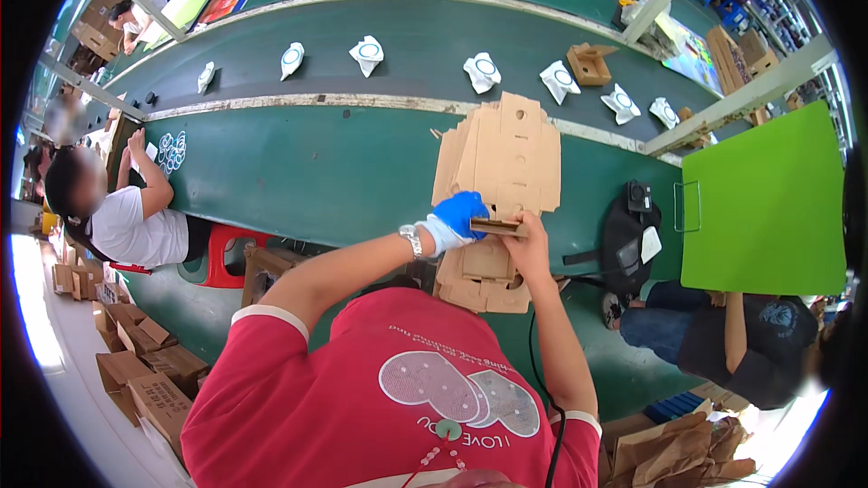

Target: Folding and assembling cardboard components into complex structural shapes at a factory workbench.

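In front of my chest, a small brown cardboard piece (pixel 495 228) with folded edges is held between my hands. My left hand (pixel 459 215), in a blue and white glove with a watch at the wrist, is closed on its left end. Bare, my right hand (pixel 530 248) grips the right end. Just beyond and beneath lies a stack of flat die-cut cardboard box blanks (pixel 506 149) on the green table (pixel 325 163). Another folded cardboard part (pixel 486 262) sits below my hands, over more blanks that reach past the near table edge.
A dark conveyor belt (pixel 416 63) runs across the far side, carrying several white wrapped items with blue rings and an open cardboard box (pixel 589 64). A black bag (pixel 627 248) lies right, near a green board (pixel 764 208). One person sits left, another right.
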Action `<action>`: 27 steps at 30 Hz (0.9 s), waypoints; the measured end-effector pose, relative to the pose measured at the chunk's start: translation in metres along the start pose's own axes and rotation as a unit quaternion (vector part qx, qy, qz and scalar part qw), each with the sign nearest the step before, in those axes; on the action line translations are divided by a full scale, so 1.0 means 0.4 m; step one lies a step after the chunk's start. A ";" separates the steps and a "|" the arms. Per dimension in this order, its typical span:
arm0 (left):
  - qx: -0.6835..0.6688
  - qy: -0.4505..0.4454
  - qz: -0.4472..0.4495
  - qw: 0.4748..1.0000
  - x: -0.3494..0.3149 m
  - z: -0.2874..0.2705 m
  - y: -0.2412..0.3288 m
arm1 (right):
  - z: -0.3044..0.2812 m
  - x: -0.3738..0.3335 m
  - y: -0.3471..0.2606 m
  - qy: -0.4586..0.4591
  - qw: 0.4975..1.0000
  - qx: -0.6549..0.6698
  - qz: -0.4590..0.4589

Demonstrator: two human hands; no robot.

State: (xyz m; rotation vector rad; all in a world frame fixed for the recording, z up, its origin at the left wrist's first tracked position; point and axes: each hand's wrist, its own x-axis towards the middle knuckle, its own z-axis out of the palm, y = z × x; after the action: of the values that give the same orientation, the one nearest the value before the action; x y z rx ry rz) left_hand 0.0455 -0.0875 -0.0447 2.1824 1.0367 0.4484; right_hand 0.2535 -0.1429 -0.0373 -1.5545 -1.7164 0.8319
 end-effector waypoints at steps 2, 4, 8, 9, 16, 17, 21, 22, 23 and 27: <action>-0.027 0.055 0.012 0.998 -0.024 0.016 0.003 | 0.010 0.006 -0.016 0.034 0.999 0.002 -0.016; -0.023 0.064 0.008 0.998 -0.017 0.013 -0.006 | 0.008 0.028 -0.025 0.018 0.999 -0.001 -0.029; -0.044 0.072 -0.036 0.996 -0.051 0.001 -0.013 | -0.014 0.060 -0.059 -0.042 0.997 -0.035 -0.058; -0.085 0.115 -0.060 0.988 -0.071 0.002 -0.013 | -0.020 0.062 -0.057 -0.048 0.996 -0.039 -0.064; -0.533 0.074 -0.299 0.788 -0.169 -0.154 0.035 | -0.013 0.157 -0.198 -0.023 0.992 0.022 0.124; -0.584 0.117 -0.297 0.746 -0.159 -0.170 -0.002 | -0.004 0.157 -0.192 -0.013 0.991 0.025 0.130; -0.555 0.266 -0.282 0.736 -0.025 -0.266 -0.224 | -0.032 0.111 -0.171 0.085 0.976 0.177 0.098; -0.538 0.284 -0.277 0.744 0.026 -0.295 -0.277 | -0.044 0.075 -0.170 0.112 0.979 0.128 0.112; -0.521 0.301 -0.270 0.752 0.083 -0.316 -0.332 | -0.050 0.033 -0.164 0.139 0.979 0.078 0.128; -0.505 0.319 -0.351 0.721 0.330 -0.333 -0.550 | 0.006 -0.148 -0.073 0.166 0.959 0.014 0.231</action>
State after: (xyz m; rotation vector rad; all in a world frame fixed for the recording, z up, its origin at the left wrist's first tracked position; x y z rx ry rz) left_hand -0.0668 0.1730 -0.1003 0.5558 1.3931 1.1004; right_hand 0.2389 -0.2044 -0.0185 -1.9835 -1.1127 0.7552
